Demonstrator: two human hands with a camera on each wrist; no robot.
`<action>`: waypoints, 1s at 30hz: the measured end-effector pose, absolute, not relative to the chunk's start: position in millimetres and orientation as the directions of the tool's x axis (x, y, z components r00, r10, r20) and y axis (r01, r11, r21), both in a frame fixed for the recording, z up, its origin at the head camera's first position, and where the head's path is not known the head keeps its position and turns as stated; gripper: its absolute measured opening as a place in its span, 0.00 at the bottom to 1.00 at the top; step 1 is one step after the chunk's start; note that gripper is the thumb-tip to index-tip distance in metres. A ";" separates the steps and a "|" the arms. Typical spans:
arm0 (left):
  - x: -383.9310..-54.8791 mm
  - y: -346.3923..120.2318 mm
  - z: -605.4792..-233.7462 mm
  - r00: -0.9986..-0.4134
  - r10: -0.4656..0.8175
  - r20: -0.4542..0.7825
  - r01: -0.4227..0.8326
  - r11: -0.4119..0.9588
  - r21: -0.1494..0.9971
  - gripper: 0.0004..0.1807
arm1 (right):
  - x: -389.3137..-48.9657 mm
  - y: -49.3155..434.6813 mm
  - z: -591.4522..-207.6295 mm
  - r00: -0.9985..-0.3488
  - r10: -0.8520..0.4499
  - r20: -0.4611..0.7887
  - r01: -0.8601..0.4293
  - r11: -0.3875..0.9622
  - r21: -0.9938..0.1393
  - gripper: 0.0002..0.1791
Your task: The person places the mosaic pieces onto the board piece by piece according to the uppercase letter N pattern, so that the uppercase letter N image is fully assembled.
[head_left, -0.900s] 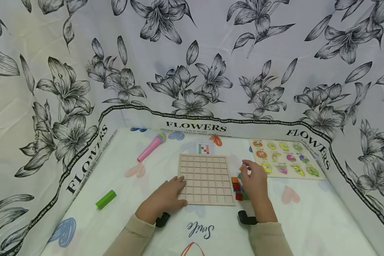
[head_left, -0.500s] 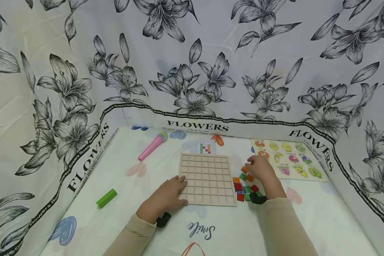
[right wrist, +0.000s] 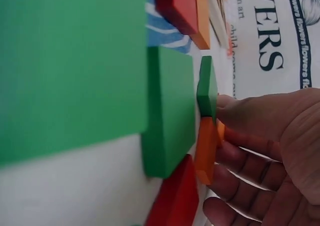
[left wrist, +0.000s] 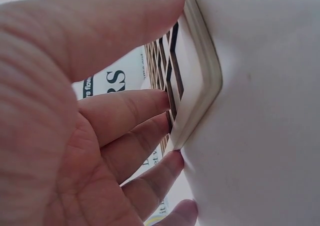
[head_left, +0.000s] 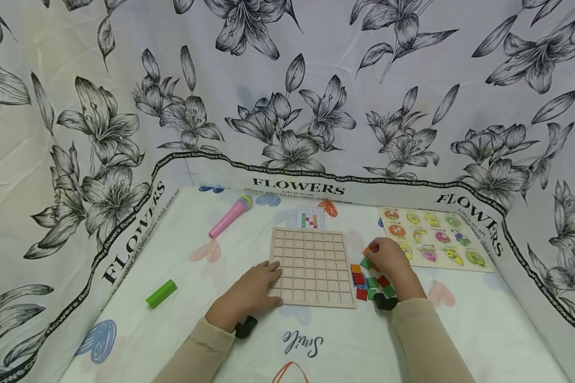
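Pinches an orange tile (right wrist: 220, 132) between thumb and forefinger of the right grip (head_left: 394, 263), closed down on that one piece, with the other fingers loosely bent. Cannot tell from these views about any lift off the desk (head_left: 335, 340). Works there at the far end of a loose cluster, to the right of the wooden board (head_left: 311, 266). Has a green tile (right wrist: 206, 85) and another orange tile (right wrist: 205, 151) on the near side of that pinch, seemingly touching each other. Shows more of the cluster closer in: red tiles (head_left: 361, 294), further green tiles (head_left: 372, 282) and a third orange tile (head_left: 355, 269), some just beside the right edge of the board.

Rests the left grip (head_left: 246, 294) at the near left corner of the board, spread open and clasping nothing. Touches the left edge with fairly straight fingers, and lays the thumb at the corner. Shows the board flat, grid of square cells upward.

Includes a small card (head_left: 310, 217) with coloured squares just beyond the far edge of the board, a fruit puzzle (head_left: 436, 246) to the right, a pink microphone (head_left: 230, 216) to the far left, and a green block (head_left: 162, 293) well apart on the left.
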State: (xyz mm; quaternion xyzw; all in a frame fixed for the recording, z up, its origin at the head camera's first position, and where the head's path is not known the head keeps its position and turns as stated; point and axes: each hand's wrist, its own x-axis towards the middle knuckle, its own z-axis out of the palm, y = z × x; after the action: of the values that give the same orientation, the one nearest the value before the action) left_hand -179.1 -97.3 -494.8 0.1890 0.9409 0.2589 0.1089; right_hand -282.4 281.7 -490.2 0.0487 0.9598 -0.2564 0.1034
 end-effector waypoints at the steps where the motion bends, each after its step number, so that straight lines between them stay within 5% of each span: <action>1: -179.1 -97.4 -494.9 -0.905 0.412 -0.107 0.300 0.795 0.527 0.41 | -283.2 281.7 -491.1 -0.974 0.044 -0.223 0.149 0.863 -0.483 0.18; 8: -177.5 -98.2 -493.3 -0.907 0.408 -0.108 0.292 0.791 0.538 0.41 | -282.0 272.0 -478.6 -0.990 0.055 -0.133 0.121 0.816 -0.565 0.10; 14: -177.1 -97.5 -491.5 -0.907 0.408 -0.108 0.288 0.785 0.548 0.40 | -283.3 234.1 -461.6 -0.997 -0.067 0.025 -0.067 0.752 -0.656 0.06; 20: -176.7 -96.2 -489.7 -0.910 0.401 -0.109 0.281 0.786 0.550 0.41 | -289.3 193.2 -471.7 -0.960 -0.279 -0.027 -0.200 0.749 -0.632 0.06; 30: -177.7 -95.9 -491.2 -0.912 0.398 -0.101 0.283 0.787 0.548 0.41 | -295.5 177.5 -485.6 -0.962 -0.256 -0.096 -0.148 0.782 -0.606 0.04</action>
State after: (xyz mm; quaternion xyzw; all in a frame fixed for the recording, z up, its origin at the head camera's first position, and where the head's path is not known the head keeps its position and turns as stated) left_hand -177.7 -95.9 -491.2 0.1814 0.9393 0.2710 0.1062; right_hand -295.5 177.5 -485.6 -0.1073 0.9399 -0.3124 0.0865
